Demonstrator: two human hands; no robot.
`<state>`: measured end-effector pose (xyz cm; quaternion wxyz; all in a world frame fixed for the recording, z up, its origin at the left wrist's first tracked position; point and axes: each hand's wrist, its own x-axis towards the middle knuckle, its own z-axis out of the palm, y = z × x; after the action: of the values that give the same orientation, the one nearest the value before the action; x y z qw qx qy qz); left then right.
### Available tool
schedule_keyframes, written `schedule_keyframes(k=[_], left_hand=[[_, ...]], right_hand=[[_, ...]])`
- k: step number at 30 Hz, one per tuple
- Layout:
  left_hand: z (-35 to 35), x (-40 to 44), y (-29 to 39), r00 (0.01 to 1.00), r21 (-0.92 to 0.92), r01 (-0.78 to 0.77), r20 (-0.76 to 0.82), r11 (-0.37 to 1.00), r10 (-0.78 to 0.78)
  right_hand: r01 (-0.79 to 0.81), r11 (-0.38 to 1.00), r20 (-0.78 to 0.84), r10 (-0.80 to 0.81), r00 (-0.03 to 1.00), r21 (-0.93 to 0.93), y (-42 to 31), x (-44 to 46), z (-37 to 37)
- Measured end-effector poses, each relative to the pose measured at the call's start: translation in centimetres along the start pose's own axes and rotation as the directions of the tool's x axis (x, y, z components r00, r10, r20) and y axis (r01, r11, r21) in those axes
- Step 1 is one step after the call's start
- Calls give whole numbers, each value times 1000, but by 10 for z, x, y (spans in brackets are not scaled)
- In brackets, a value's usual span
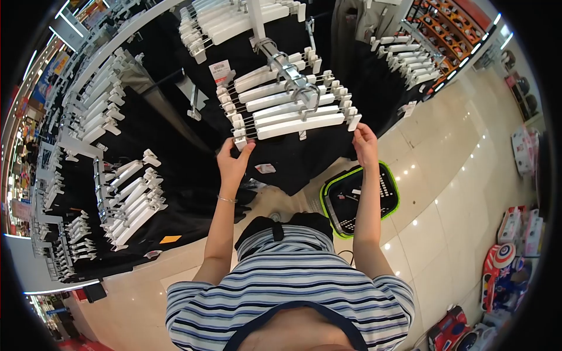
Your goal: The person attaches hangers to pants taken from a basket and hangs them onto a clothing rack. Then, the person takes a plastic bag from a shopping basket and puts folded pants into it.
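Black trousers (287,164) hang from the front white clip hanger (301,125) on a metal display arm (291,73). My left hand (233,167) is closed on the trousers' top edge, just under the hanger's left clip; the thumb is in front and the other fingers are partly hidden. At the other end, my right hand (366,143) pinches the trousers' edge below the right clip (353,120). A small white and red label (265,168) shows on the black cloth. Behind the front hanger, several similar white hangers (263,93) crowd the same arm.
A black shopping basket (398,193) with a green rim stands on the tiled floor (445,193) by my right forearm. More racks of white hangers (134,199) with dark clothes are to the left. Boxed toys (497,275) line the right side.
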<state>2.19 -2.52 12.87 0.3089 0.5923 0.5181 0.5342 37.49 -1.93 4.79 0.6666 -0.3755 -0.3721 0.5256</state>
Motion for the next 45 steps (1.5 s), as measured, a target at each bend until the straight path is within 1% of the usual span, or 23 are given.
schedule_keyframes(k=[1, 2, 3, 4, 5, 6, 7, 8, 9, 10, 11, 14, 17, 20, 26, 30, 33, 34, 36, 37, 40, 42, 45], left_hand=[[1, -3, -2, 993, 112, -44, -106, 993, 56], [9, -6, 12, 948, 129, -68, -301, 989, 104], [16, -11, 29, 871, 320, -190, -382, 928, 309], [24, -15, 45, 754, 507, -274, -415, 817, 510], [36, -20, 56, 726, 473, -413, -345, 778, 595], [46, -21, 67, 688, 465, -563, -195, 683, 700], [61, -16, 81, 632, 279, -742, -15, 610, 775], [81, -10, 99, 584, 205, -808, 154, 552, 797], [103, -3, 110, 609, 56, -780, 296, 623, 736], [131, 10, 117, 574, 9, -805, 265, 593, 775], [151, 22, 120, 556, -10, -810, 305, 586, 773], [193, 44, 102, 559, 125, -790, 549, 600, 621], [200, 52, 80, 593, 85, -630, 695, 772, 407], [203, 45, 72, 631, 80, -680, 570, 729, 526], [201, 55, 66, 622, 17, -612, 628, 791, 468], [198, 58, 68, 535, -56, -676, 649, 735, 541], [194, 51, 68, 482, -102, -690, 674, 717, 560], [192, 50, 68, 514, -48, -636, 718, 770, 469], [192, 46, 71, 555, 69, -517, 786, 853, 272], [194, 46, 72, 570, 75, -523, 771, 849, 283], [194, 46, 75, 580, 110, -488, 782, 866, 228], [194, 47, 78, 576, 92, -516, 773, 851, 266], [197, 43, 78, 606, 94, -526, 739, 845, 295]], right_hand=[[-4, 999, -30, 3, 1000, -35, 0, -2, 1], [13, 998, -39, -15, 999, -60, 2, -2, 1], [29, 996, -48, -33, 998, -85, 3, -3, 1], [45, 993, -56, -51, 997, -110, 4, -3, 2], [81, 989, -70, -90, 993, -126, 3, -3, 8], [110, 983, -79, -123, 989, -149, 1, -3, 13], [133, 976, -96, -151, 984, -174, 1, -9, 16], [144, 973, -93, -162, 982, -179, 3, -15, 15], [155, 971, -90, -174, 981, -183, 4, -17, 13], [174, 966, -77, -191, 978, -191, 4, -15, 12], [204, 957, -68, -222, 973, -207, 3, -14, 13], [268, 935, -59, -288, 956, -232, 9, -16, 16], [215, 957, -189, -252, 949, -197, 11, -19, 25], [205, 967, -275, -240, 931, -149, 14, -20, 28], [153, 988, -334, -155, 930, -31, 18, -19, 24], [120, 992, -288, -103, 952, 40, 17, -17, 20], [50, 997, -206, -36, 978, 60, 9, -19, 16], [26, 997, -177, -14, 984, 66, 9, -20, 17], [18, 999, -193, -11, 981, 36, 15, -20, 8], [14, 1000, -205, -9, 979, 22, 13, -22, 8], [-21, 1000, -297, 19, 955, -6, 8, -24, 8], [-7, 995, -324, 38, 945, 96, 9, -15, -3], [0, 999, -386, 19, 922, 49, -4, -17, 4]])
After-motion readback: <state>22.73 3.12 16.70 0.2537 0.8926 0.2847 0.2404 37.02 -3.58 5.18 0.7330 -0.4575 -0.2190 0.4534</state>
